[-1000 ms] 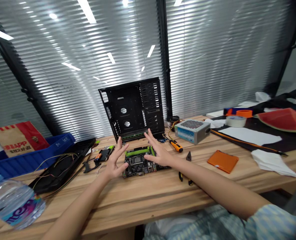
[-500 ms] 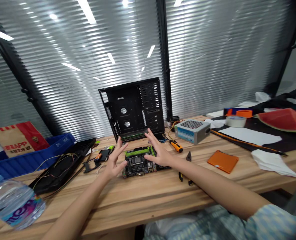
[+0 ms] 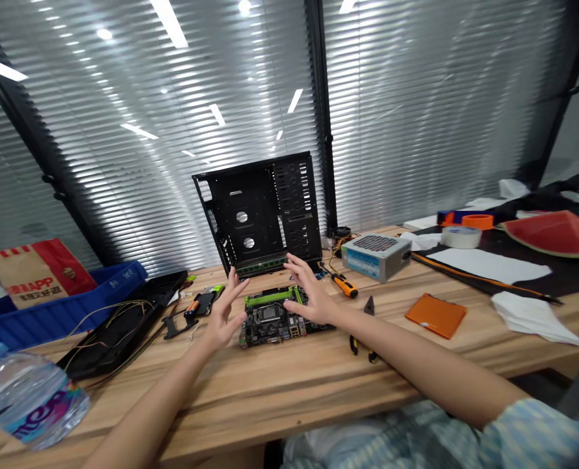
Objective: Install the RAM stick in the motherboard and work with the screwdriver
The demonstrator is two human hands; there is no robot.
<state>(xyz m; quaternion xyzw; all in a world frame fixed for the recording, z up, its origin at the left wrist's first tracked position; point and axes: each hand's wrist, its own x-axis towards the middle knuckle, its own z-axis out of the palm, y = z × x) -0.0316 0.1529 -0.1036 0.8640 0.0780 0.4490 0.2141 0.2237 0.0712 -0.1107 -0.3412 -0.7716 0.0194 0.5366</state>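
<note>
The wood-grain table (image 3: pixel 250 417) supports an open black metal computer case (image 3: pixel 262 212), standing at the rear. The dark rectangular circuit board with lime-green slots (image 3: pixel 269 319) lies flat in front of the case, between the hands in view. The grey metal box-shaped power supply (image 3: pixel 378 257) sits to the right of the case. The left hand (image 3: pixel 225 319) and the right hand (image 3: pixel 314 298) are partly open, thumbs spread from fingers. The orange-and-black-handled screwdriver (image 3: pixel 345 286) lies near the power supply. The thin green memory stick (image 3: pixel 262 266) spans the fingertips of both hands; whether either grips it cannot be determined
</note>
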